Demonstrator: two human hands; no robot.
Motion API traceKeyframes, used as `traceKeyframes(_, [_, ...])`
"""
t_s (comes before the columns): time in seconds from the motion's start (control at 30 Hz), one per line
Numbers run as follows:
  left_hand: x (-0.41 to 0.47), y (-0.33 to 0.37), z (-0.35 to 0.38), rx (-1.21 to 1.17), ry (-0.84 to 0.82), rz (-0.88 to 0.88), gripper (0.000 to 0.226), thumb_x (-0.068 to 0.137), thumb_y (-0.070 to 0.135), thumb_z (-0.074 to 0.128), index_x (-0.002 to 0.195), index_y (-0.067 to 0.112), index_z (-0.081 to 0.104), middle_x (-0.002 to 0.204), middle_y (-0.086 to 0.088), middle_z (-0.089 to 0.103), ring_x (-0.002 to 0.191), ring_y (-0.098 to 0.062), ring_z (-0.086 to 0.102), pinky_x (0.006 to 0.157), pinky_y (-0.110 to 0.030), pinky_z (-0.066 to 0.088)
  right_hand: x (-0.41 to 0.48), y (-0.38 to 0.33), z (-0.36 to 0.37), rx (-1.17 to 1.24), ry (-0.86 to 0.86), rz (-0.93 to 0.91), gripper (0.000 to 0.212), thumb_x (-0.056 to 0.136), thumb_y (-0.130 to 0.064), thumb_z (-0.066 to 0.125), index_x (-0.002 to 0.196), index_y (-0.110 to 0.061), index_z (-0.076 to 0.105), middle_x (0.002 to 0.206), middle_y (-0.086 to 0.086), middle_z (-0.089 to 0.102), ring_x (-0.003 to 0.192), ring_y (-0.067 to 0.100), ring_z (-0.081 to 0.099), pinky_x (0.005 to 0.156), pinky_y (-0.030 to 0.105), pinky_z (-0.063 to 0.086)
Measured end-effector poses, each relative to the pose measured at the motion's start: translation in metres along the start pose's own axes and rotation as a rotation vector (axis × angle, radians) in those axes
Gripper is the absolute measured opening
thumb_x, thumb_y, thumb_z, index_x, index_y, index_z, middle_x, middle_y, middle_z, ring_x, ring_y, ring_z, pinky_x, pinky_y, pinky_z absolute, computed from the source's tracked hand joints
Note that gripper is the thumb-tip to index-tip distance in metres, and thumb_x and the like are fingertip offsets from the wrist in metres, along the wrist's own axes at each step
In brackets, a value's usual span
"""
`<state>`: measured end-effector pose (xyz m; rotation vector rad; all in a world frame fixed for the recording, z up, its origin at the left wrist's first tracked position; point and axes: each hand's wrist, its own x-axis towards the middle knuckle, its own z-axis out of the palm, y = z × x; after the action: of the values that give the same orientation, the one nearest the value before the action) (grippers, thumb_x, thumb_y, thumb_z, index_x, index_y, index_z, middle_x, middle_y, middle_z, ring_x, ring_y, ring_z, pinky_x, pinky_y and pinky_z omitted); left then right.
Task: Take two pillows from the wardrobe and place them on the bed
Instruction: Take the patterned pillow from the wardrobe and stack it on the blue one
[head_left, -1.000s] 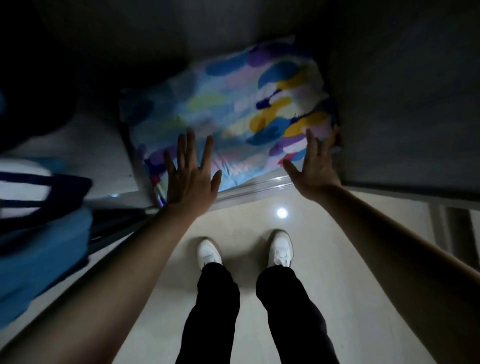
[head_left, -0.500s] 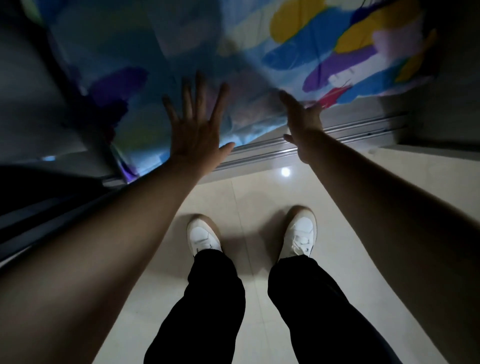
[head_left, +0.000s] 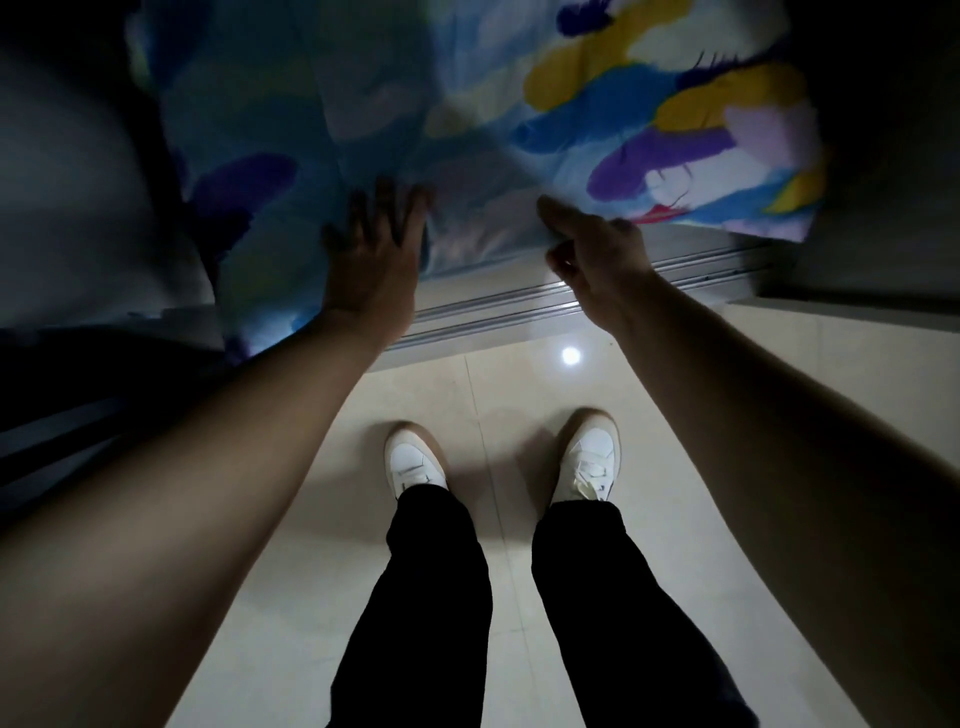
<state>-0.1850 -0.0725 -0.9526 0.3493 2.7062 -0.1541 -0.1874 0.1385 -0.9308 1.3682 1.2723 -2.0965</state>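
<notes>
Pillow (head_left: 519, 130) soft, light (judged). Left hand (head_left: 374, 254) flat, fingers spread on cover; right hand (head_left: 597, 249) pinching lower edge. Grip both ends.

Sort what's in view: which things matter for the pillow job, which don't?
Job: patterned pillow; left hand flat on it; right hand at its front edge.
Not the job: sliding-door track; white shoes; tiled floor.

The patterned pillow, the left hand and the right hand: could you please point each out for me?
patterned pillow (head_left: 649, 119): head view, on its brightly printed right part.
left hand (head_left: 371, 260): head view, on the back of the hand.
right hand (head_left: 597, 249): head view, on the back of the hand.
</notes>
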Motion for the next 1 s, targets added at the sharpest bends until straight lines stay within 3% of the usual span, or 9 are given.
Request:
traceKeyframes(0.07, [-0.017, -0.005, -0.032, -0.078, -0.079, 0.022, 0.090, 0.079, 0.017, 0.059, 0.153, 0.017, 0.008, 0.159, -0.020, 0.015, 0.140, -0.043, 0.025, 0.104, -0.062, 0.034, -0.029, -0.016, 0.007, 0.049, 0.022, -0.010, 0.022, 0.084, 0.000, 0.072, 0.096, -0.011, 0.056, 0.091, 0.008, 0.059, 0.078, 0.019, 0.057, 0.066, 0.026, 0.050])
traceKeyframes(0.17, [-0.044, 0.003, -0.072, -0.108, -0.048, 0.033, 0.111, 0.068, 0.049, 0.068, 0.154, 0.018, 0.004, 0.157, -0.020, 0.022, 0.138, -0.043, 0.030, 0.103, -0.065, 0.032, -0.073, -0.045, 0.013, 0.111, 0.063, -0.004, 0.020, 0.081, 0.001, 0.073, 0.094, -0.006, 0.059, 0.079, 0.009, 0.058, 0.064, 0.017, 0.056, 0.053, 0.022, 0.048])
traceKeyframes(0.23, [-0.057, 0.015, -0.082, -0.132, -0.079, -0.034, 0.120, 0.062, 0.057, 0.072, 0.154, 0.017, 0.006, 0.153, -0.021, 0.029, 0.132, -0.043, 0.038, 0.099, -0.063, 0.037, -0.093, -0.059, 0.013, 0.110, 0.068, 0.006, 0.019, 0.080, 0.001, 0.073, 0.090, -0.006, 0.060, 0.075, 0.008, 0.057, 0.057, 0.015, 0.055, 0.049, 0.020, 0.047])
traceKeyframes(0.3, [-0.075, 0.027, -0.098, -0.159, -0.111, -0.051, 0.113, 0.062, 0.037, 0.078, 0.152, 0.010, 0.016, 0.141, -0.024, 0.045, 0.110, -0.044, 0.056, 0.082, -0.054, 0.052, -0.117, -0.071, 0.006, 0.093, 0.078, 0.009, 0.016, 0.080, 0.001, 0.072, 0.085, -0.007, 0.059, 0.069, 0.006, 0.054, 0.052, 0.013, 0.052, 0.047, 0.019, 0.045])
traceKeyframes(0.37, [-0.093, 0.039, -0.121, -0.190, -0.092, -0.025, 0.105, 0.057, 0.014, 0.079, 0.148, 0.006, 0.028, 0.125, -0.025, 0.058, 0.086, -0.043, 0.064, 0.063, -0.047, 0.057, -0.141, -0.081, -0.004, 0.073, 0.098, 0.012, 0.016, 0.081, 0.002, 0.070, 0.082, -0.008, 0.058, 0.065, 0.006, 0.053, 0.050, 0.013, 0.050, 0.046, 0.019, 0.044])
traceKeyframes(0.5, [-0.127, 0.052, -0.172, -0.175, -0.122, -0.007, 0.081, 0.078, 0.011, 0.064, 0.149, 0.017, 0.028, 0.135, -0.015, 0.052, 0.102, -0.040, 0.062, 0.076, -0.045, 0.052, -0.186, -0.096, -0.025, 0.063, 0.143, 0.037, 0.015, 0.081, 0.004, 0.071, 0.086, -0.006, 0.060, 0.063, 0.006, 0.053, 0.048, 0.012, 0.048, 0.047, 0.018, 0.046])
traceKeyframes(0.63, [-0.154, 0.050, -0.229, -0.193, -0.074, -0.006, 0.057, 0.081, 0.013, 0.064, 0.136, 0.019, 0.045, 0.120, -0.013, 0.063, 0.099, -0.041, 0.063, 0.074, -0.042, 0.050, -0.231, -0.113, -0.028, 0.057, 0.202, 0.062, 0.024, 0.079, 0.004, 0.073, 0.096, -0.006, 0.060, 0.061, 0.008, 0.052, 0.044, 0.013, 0.046, 0.045, 0.021, 0.045])
traceKeyframes(0.77, [-0.195, 0.051, -0.287, -0.195, -0.025, -0.001, 0.056, 0.078, 0.014, 0.067, 0.130, 0.022, 0.051, 0.116, -0.008, 0.067, 0.101, -0.038, 0.064, 0.075, -0.039, 0.050, -0.285, -0.133, -0.030, 0.065, 0.220, 0.087, 0.023, 0.078, 0.002, 0.074, 0.083, -0.010, 0.055, 0.055, 0.005, 0.049, 0.039, 0.011, 0.046, 0.042, 0.019, 0.047])
traceKeyframes(1.0, [-0.277, 0.047, -0.382, -0.138, 0.037, -0.022, 0.051, 0.079, 0.021, 0.066, 0.127, 0.023, 0.050, 0.116, -0.008, 0.066, 0.098, -0.038, 0.064, 0.074, -0.041, 0.050, -0.398, -0.156, -0.032, 0.081, 0.125, 0.074, 0.027, 0.078, -0.001, 0.075, 0.096, -0.008, 0.055, 0.056, 0.005, 0.049, 0.039, 0.010, 0.048, 0.043, 0.019, 0.048])
